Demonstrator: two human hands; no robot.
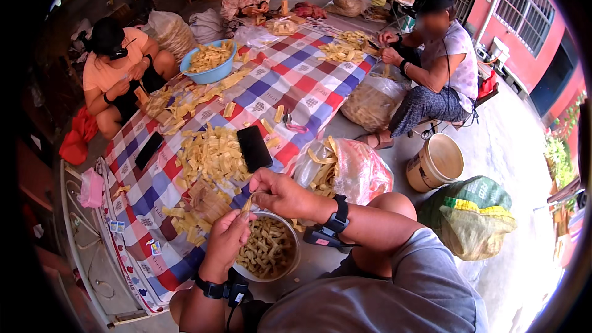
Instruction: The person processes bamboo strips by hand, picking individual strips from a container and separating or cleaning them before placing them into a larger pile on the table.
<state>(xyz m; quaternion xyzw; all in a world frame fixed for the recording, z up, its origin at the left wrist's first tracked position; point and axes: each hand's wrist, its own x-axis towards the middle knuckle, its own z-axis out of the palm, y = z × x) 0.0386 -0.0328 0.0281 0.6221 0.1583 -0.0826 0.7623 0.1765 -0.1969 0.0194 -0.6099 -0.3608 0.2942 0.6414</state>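
Observation:
Over the near edge of the table, my left hand (229, 237) and my right hand (282, 195) meet, fingertips pinched on a thin pale yellow strip (248, 203). It runs upright between them, and fingers hide part of it. Just below sits a white bowl (298, 248) holding many small, brownish-yellow folded pieces (265, 245). Beyond my hands spreads a loose heap of flat yellow pieces (213, 154). A brown board (208, 200) lies between that heap and my left hand. Past my right hand, a black phone (253, 148) rests on the heap's right side.
A checked cloth (290, 86) covers the table. Yellow strips fill a clear-and-pink plastic bag (367, 172) at right and a blue basin (213, 77) farther off. A bucket (435, 163) and a green sack (472, 222) stand on the floor. Co-workers (441, 61) sit around the table.

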